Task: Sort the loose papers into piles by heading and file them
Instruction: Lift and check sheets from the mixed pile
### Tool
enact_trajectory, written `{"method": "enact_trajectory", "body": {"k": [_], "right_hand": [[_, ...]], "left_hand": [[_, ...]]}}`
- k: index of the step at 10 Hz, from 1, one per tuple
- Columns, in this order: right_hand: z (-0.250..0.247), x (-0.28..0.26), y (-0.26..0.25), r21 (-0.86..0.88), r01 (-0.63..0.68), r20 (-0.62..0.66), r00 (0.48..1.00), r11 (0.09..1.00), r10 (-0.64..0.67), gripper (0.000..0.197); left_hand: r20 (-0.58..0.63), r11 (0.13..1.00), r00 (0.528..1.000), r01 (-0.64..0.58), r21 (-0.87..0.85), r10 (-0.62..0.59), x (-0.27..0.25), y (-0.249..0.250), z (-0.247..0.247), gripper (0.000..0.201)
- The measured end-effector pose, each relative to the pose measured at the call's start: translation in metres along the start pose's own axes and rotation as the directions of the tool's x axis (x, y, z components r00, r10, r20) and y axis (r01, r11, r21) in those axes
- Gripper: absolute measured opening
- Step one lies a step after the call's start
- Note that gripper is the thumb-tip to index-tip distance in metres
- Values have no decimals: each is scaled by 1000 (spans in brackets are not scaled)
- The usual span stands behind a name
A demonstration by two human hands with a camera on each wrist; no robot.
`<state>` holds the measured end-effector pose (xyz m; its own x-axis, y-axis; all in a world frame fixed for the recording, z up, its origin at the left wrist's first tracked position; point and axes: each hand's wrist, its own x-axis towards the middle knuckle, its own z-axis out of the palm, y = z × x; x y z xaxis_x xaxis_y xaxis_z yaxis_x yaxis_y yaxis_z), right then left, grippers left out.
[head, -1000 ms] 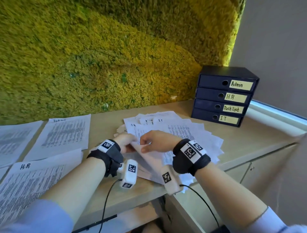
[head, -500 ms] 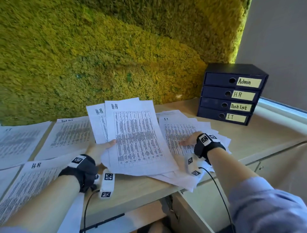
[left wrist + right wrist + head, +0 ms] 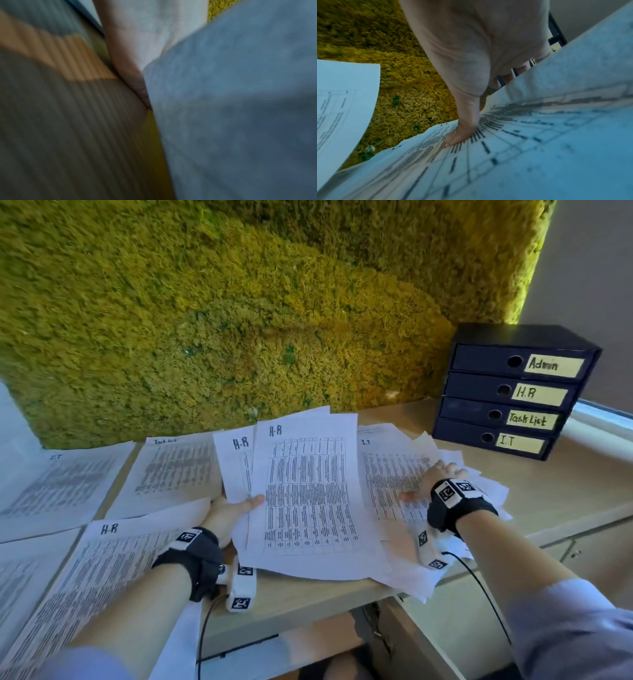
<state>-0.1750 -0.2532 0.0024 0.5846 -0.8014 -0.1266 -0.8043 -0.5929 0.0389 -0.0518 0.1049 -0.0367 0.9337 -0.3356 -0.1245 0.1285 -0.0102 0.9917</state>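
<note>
My left hand (image 3: pixel 236 510) grips two sheets headed H.R (image 3: pixel 305 491) by their left edge and holds them lifted above the desk; the left wrist view shows only a blurred finger (image 3: pixel 137 81) against paper. My right hand (image 3: pixel 435 481) lies flat on the loose pile, palm down on a sheet headed I.T (image 3: pixel 387 474). In the right wrist view the thumb (image 3: pixel 464 128) presses on that printed sheet (image 3: pixel 522 148). Sorted piles lie at the left: an H.R pile (image 3: pixel 102 570), a Task List pile (image 3: pixel 174 470) and an I.T pile (image 3: pixel 61 484).
A dark blue drawer unit (image 3: pixel 507 392) labelled Admin, H.R, Task List and I.T stands at the back right of the wooden desk (image 3: pixel 565 481). A moss wall (image 3: pixel 239 320) rises behind the desk. Cables hang from both wristbands over the desk's front edge.
A second ago both hands worked together on the loose pile. Since then my left hand has lifted the H.R sheets leftward, and my right hand has moved right and laid flat on the pile.
</note>
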Motion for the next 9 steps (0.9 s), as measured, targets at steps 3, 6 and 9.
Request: {"method": "enact_trajectory", "body": {"k": [3,6,9], "right_hand": [[7,7,3,370,-55,110,994,928,15,141],[9,14,36,837,-49,-46,986,545,160,65],[-36,-22,-4,623,288,-355,933,727,-65,77]], "left_hand": [[-4,999,1000,20,-42,-20,7,-8,-7,47],[94,932,992,111,-346,-84,45,-48,-39,69],[228,909,958,246,-338,-174,28,-29,-28,110]]}}
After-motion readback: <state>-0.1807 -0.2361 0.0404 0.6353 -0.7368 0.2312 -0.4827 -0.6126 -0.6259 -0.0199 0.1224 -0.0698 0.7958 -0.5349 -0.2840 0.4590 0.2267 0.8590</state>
